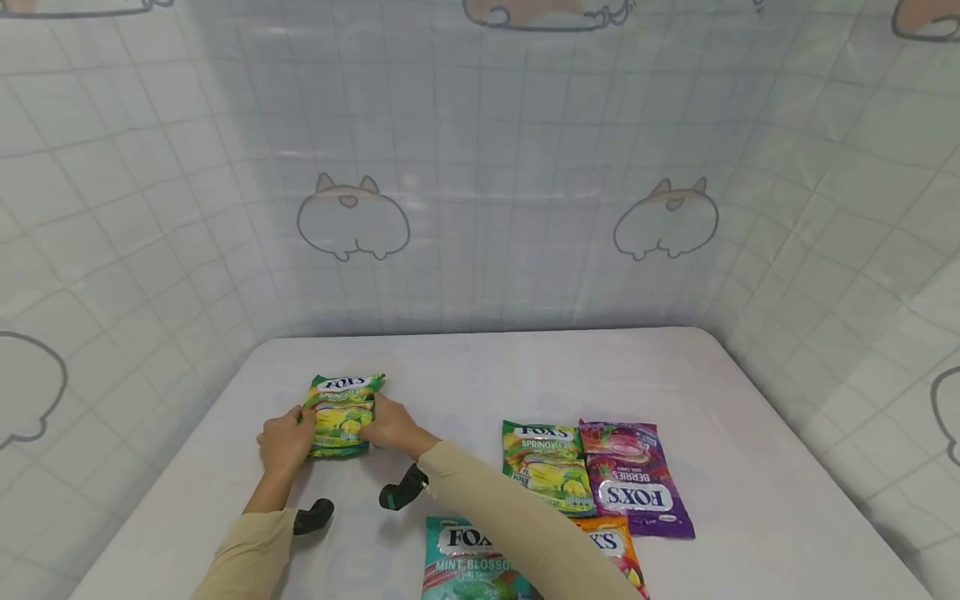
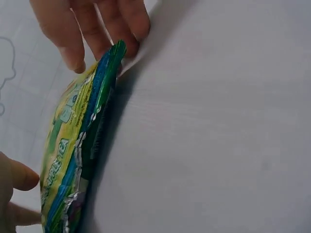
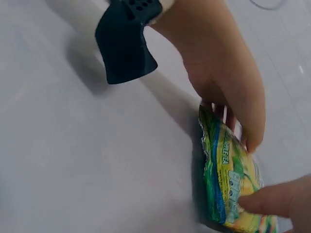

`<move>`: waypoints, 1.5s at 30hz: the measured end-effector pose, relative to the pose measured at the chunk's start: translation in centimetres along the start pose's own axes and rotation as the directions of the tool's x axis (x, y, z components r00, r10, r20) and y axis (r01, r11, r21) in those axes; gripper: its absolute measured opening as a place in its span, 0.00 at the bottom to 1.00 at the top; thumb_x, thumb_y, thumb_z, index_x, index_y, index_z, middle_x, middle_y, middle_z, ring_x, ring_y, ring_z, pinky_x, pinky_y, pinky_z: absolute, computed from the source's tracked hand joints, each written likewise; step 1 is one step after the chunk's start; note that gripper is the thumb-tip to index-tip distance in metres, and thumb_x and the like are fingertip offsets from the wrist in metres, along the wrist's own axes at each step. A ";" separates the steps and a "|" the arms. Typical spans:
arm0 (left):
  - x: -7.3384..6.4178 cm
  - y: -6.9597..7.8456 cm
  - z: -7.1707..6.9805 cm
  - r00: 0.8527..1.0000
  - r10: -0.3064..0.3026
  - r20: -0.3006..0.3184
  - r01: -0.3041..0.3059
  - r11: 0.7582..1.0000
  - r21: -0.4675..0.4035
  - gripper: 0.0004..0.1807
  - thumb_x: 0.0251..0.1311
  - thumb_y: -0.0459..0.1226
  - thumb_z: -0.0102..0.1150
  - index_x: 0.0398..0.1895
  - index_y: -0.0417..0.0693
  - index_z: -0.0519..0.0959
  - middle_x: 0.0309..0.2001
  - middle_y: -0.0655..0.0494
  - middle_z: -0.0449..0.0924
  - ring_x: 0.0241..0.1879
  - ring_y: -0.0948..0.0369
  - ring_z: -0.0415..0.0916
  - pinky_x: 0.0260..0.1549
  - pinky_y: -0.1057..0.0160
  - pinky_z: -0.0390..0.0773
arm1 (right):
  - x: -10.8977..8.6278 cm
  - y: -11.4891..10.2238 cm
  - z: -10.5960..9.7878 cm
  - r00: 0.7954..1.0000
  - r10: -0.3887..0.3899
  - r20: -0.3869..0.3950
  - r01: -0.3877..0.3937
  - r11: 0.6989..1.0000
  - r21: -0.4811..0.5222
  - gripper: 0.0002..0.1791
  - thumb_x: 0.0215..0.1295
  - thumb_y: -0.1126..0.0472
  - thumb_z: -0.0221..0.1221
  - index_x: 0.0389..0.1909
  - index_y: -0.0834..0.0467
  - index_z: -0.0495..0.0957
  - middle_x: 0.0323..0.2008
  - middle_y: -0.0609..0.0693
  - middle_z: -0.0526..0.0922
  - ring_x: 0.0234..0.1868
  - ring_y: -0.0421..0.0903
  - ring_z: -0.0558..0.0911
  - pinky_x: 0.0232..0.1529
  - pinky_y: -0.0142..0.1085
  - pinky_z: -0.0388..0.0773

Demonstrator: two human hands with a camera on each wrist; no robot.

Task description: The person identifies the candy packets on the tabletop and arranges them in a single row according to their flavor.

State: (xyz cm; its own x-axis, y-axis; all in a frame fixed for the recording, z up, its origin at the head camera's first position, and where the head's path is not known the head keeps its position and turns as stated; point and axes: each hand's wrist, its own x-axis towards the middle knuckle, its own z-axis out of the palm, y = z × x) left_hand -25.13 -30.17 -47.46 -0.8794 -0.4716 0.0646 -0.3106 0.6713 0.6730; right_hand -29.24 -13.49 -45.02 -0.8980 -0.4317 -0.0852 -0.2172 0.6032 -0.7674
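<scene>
Both hands hold a green-and-yellow Fox's candy bag (image 1: 341, 421) at the left of the white table. My left hand (image 1: 287, 440) grips its left side, and my right hand (image 1: 392, 423) pinches its right side. In the left wrist view, the right hand (image 2: 104, 24) has its thumb by the front of the candy bag (image 2: 73, 131) and its fingers behind. The left hand (image 2: 17, 189) shows only in part there. Across the right wrist view, the right thumb (image 3: 272, 199) presses the bag's printed face. Whether the bag touches the table, I cannot tell.
A second green-and-yellow bag (image 1: 547, 467) lies right of centre, beside a purple Berries bag (image 1: 636, 475) whose lettering is upside down. Nearer are a teal Mint Blossom bag (image 1: 468, 562) and an orange bag (image 1: 617, 546), both partly covered by the right sleeve (image 1: 525, 525). Gridded sheeting surrounds the table.
</scene>
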 end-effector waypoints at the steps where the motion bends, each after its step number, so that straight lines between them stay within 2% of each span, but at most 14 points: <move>1: 0.0 0.1 0.1 1.000 0.005 -0.007 -0.005 1.000 0.002 0.32 0.71 0.41 0.38 0.69 0.24 0.53 0.58 0.16 0.53 0.55 0.26 0.52 0.49 0.33 0.56 | -0.1 -0.1 -0.1 1.000 0.000 -0.001 0.000 1.000 -0.016 0.36 0.53 0.65 0.65 0.65 0.57 0.66 0.44 0.48 0.81 0.35 0.39 0.75 0.36 0.31 0.72; 5: -0.2 0.6 0.4 0.997 0.042 -0.070 -0.042 0.999 -0.001 0.36 0.70 0.42 0.40 0.72 0.28 0.43 0.59 0.17 0.50 0.57 0.27 0.47 0.50 0.31 0.50 | -0.7 -0.7 -0.6 1.000 -0.010 0.004 0.010 0.991 -0.132 0.35 0.56 0.64 0.64 0.65 0.63 0.64 0.41 0.51 0.80 0.31 0.40 0.73 0.31 0.30 0.71; 8: -0.5 1.8 0.4 0.985 0.112 -0.132 -0.114 0.993 -0.005 0.37 0.69 0.40 0.43 0.74 0.32 0.42 0.60 0.19 0.49 0.58 0.28 0.46 0.51 0.31 0.47 | -1.3 -0.7 -1.1 0.999 -0.036 0.024 0.040 0.975 -0.217 0.31 0.58 0.61 0.64 0.63 0.62 0.67 0.40 0.50 0.79 0.31 0.39 0.73 0.30 0.30 0.71; 10: -0.8 2.9 0.3 0.973 0.176 -0.149 -0.180 0.984 -0.013 0.38 0.68 0.38 0.45 0.74 0.33 0.42 0.61 0.20 0.48 0.60 0.29 0.45 0.53 0.31 0.45 | -1.8 -0.5 -1.5 0.998 -0.045 0.032 0.053 0.954 -0.294 0.30 0.58 0.58 0.64 0.61 0.60 0.70 0.40 0.49 0.79 0.30 0.39 0.73 0.30 0.30 0.72; 12: -1.3 4.1 0.2 0.960 0.233 -0.155 -0.241 0.970 -0.033 0.39 0.67 0.37 0.48 0.74 0.34 0.42 0.63 0.22 0.48 0.61 0.30 0.44 0.55 0.31 0.44 | -2.5 -0.2 -2.1 0.998 -0.046 0.035 0.056 0.916 -0.398 0.31 0.58 0.54 0.65 0.61 0.59 0.71 0.43 0.50 0.79 0.31 0.39 0.73 0.30 0.31 0.73; 16: -2.8 6.5 0.5 0.947 0.300 -0.113 -0.312 0.943 -0.115 0.41 0.67 0.37 0.51 0.75 0.38 0.41 0.67 0.26 0.43 0.66 0.32 0.43 0.59 0.32 0.48 | -4.6 0.6 -3.6 0.997 -0.064 0.031 0.071 0.829 -0.555 0.32 0.59 0.50 0.65 0.61 0.61 0.72 0.46 0.52 0.77 0.32 0.39 0.74 0.27 0.32 0.75; 20: -4.8 8.4 1.4 0.934 0.358 -0.016 -0.355 0.917 -0.185 0.41 0.70 0.39 0.50 0.76 0.39 0.39 0.70 0.30 0.37 0.69 0.36 0.42 0.59 0.33 0.57 | -6.8 1.6 -5.5 0.990 -0.139 0.021 0.125 0.802 -0.585 0.29 0.60 0.50 0.65 0.57 0.63 0.75 0.44 0.54 0.77 0.35 0.41 0.77 0.28 0.32 0.76; 27: -8.5 11.6 3.4 0.872 0.461 0.164 -0.395 0.861 -0.321 0.38 0.70 0.38 0.51 0.74 0.38 0.43 0.69 0.31 0.43 0.64 0.36 0.55 0.56 0.38 0.66 | -10.6 4.7 -8.7 0.978 -0.205 -0.033 0.136 0.754 -0.642 0.25 0.60 0.50 0.65 0.52 0.64 0.80 0.42 0.53 0.77 0.40 0.46 0.77 0.32 0.33 0.77; 32: -10.6 13.2 5.0 0.844 0.462 0.272 -0.351 0.859 -0.373 0.36 0.69 0.38 0.52 0.74 0.39 0.47 0.68 0.32 0.47 0.63 0.37 0.60 0.53 0.41 0.71 | -13.2 7.5 -10.8 0.979 -0.186 -0.079 0.098 0.779 -0.619 0.26 0.59 0.51 0.66 0.52 0.65 0.80 0.42 0.55 0.77 0.41 0.48 0.77 0.37 0.38 0.79; 35: -11.4 13.7 5.9 0.818 0.463 0.341 -0.323 0.861 -0.393 0.34 0.70 0.40 0.52 0.72 0.39 0.52 0.66 0.33 0.57 0.60 0.39 0.66 0.50 0.43 0.75 | -14.5 8.8 -11.9 0.979 -0.184 -0.086 0.103 0.815 -0.570 0.23 0.60 0.53 0.66 0.50 0.65 0.80 0.42 0.55 0.77 0.39 0.48 0.77 0.36 0.39 0.79; 37: -11.8 13.9 6.4 0.788 0.467 0.401 -0.307 0.863 -0.402 0.33 0.69 0.42 0.52 0.71 0.38 0.54 0.62 0.33 0.64 0.56 0.40 0.70 0.45 0.45 0.77 | -15.3 9.6 -12.7 0.978 -0.184 -0.094 0.107 0.840 -0.532 0.21 0.61 0.54 0.65 0.49 0.65 0.81 0.41 0.55 0.77 0.37 0.47 0.77 0.33 0.38 0.79; 39: -12.2 14.0 6.8 0.747 0.470 0.470 -0.281 0.864 -0.417 0.33 0.69 0.43 0.53 0.71 0.37 0.55 0.57 0.34 0.69 0.51 0.42 0.75 0.40 0.48 0.80 | -16.2 10.2 -13.4 0.980 -0.172 -0.100 0.100 0.860 -0.500 0.20 0.62 0.54 0.65 0.49 0.64 0.81 0.41 0.54 0.77 0.36 0.47 0.77 0.31 0.38 0.78; 42: -12.7 14.1 7.3 0.689 0.471 0.550 -0.234 0.864 -0.447 0.34 0.69 0.43 0.53 0.71 0.36 0.54 0.54 0.36 0.72 0.45 0.46 0.79 0.35 0.52 0.81 | -17.4 10.9 -14.3 0.983 -0.129 -0.129 0.055 0.885 -0.463 0.20 0.62 0.53 0.64 0.50 0.63 0.82 0.42 0.55 0.77 0.38 0.49 0.78 0.34 0.42 0.80; 45: -13.0 14.3 7.6 0.658 0.470 0.588 -0.188 0.859 -0.476 0.34 0.69 0.41 0.53 0.70 0.35 0.55 0.52 0.37 0.73 0.39 0.49 0.81 0.34 0.53 0.82 | -18.4 11.4 -15.1 0.985 -0.073 -0.159 -0.001 0.905 -0.425 0.21 0.62 0.53 0.64 0.51 0.62 0.82 0.44 0.56 0.78 0.42 0.52 0.78 0.41 0.50 0.79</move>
State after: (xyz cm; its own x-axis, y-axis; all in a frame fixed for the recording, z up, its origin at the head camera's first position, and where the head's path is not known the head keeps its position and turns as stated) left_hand -20.86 -10.09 -44.29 -0.9371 0.3411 -0.0745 0.0700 0.3927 0.9170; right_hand -20.96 11.45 -42.57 -0.9290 -0.3627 0.0731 -0.3581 0.8317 -0.4243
